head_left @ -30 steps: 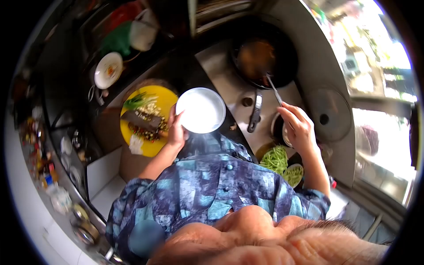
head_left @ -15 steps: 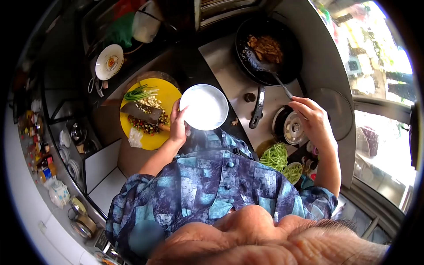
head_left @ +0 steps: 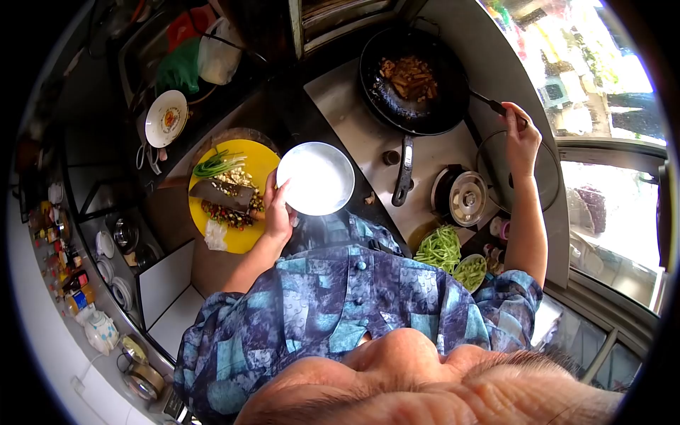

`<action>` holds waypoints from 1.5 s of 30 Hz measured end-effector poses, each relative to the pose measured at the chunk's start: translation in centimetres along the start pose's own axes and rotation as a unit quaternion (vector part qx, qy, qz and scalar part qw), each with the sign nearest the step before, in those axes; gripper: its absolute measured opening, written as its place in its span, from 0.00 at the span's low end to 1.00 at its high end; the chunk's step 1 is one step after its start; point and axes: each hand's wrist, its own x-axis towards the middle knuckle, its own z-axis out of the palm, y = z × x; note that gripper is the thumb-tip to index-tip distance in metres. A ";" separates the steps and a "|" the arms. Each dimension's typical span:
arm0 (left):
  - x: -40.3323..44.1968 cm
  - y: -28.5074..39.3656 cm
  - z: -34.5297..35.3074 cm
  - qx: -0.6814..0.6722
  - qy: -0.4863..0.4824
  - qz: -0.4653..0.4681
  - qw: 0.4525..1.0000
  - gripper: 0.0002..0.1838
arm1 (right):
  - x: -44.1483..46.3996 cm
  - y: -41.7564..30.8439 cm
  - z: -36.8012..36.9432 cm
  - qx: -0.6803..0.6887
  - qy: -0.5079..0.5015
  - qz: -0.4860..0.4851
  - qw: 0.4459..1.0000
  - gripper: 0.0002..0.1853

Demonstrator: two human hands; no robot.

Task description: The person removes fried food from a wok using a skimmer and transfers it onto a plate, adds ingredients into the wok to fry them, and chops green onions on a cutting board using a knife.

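My left hand point(head_left: 278, 212) grips the rim of a white bowl point(head_left: 316, 178), which looks empty, in front of my body. My right hand point(head_left: 520, 138) is closed round the dark handle of a spatula point(head_left: 489, 103) at the right side of the wok point(head_left: 382, 117). The spatula's blade is hard to make out against the black pan. Browned pieces of food point(head_left: 409, 76) lie in the far part of the wok, whose long handle points toward me. Left of the bowl, a cleaver point(head_left: 225, 194) rests on a yellow cutting board point(head_left: 244, 241) among chopped ingredients.
Green onions point(head_left: 219, 164) lie on the board. A patterned white bowl point(head_left: 166, 127) and scissors point(head_left: 147, 159) stand back left. Right of the wok handle are a second burner point(head_left: 467, 200) and a glass lid point(head_left: 549, 177). Shredded green vegetables point(head_left: 439, 249) lie nearer me.
My right hand has moved up and to the right with the spatula, whose handle now crosses the wok's right rim. The white bowl stays in my left hand, shifted slightly in view.
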 end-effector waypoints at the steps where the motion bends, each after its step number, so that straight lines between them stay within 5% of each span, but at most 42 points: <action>1: -0.2 0.2 -0.2 0.004 0.002 -0.016 1.000 0.25 | -0.3 0.6 0.1 -0.013 -0.012 -0.014 1.000 0.08; 9: -0.1 -0.3 -0.7 0.005 -0.004 0.005 1.000 0.24 | -5.4 -0.1 3.3 -0.178 -0.208 -0.272 0.922 0.13; 19: 9.8 -5.4 -1.9 0.053 -0.019 -0.056 0.997 0.18 | -7.1 3.0 6.1 -0.203 -0.205 -0.316 0.904 0.22; 24: 16.9 -7.2 -0.3 0.066 0.006 0.009 0.998 0.15 | -13.4 7.8 6.4 -0.190 -0.150 -0.174 0.955 0.22; 27: 20.2 -7.6 0.9 0.051 0.021 0.017 0.998 0.15 | -17.7 13.3 7.9 -0.176 -0.102 0.034 0.979 0.19; 29: 21.7 -7.8 1.5 0.052 0.040 0.018 0.998 0.16 | -20.7 14.5 9.0 0.026 -0.065 0.249 0.966 0.13; 37: 26.8 -8.5 2.9 0.100 -0.001 0.101 0.990 0.22 | -34.5 12.3 8.6 0.007 -0.243 0.400 0.884 0.07; 39: 25.8 -7.3 3.2 0.093 -0.033 0.060 0.993 0.25 | -36.3 11.8 8.9 -0.028 -0.280 0.341 0.897 0.07; 41: 27.0 -9.9 2.6 0.249 0.060 0.069 0.964 0.37 | -37.3 12.9 9.6 -0.035 -0.310 0.297 0.903 0.09; 43: 24.4 -10.3 0.9 0.190 0.033 0.027 0.981 0.36 | -35.3 10.9 10.9 -0.050 -0.344 0.236 0.908 0.09; 45: 17.9 -7.7 -0.7 0.063 -0.011 -0.028 0.998 0.24 | -34.3 10.0 12.5 -0.026 -0.361 0.170 0.917 0.08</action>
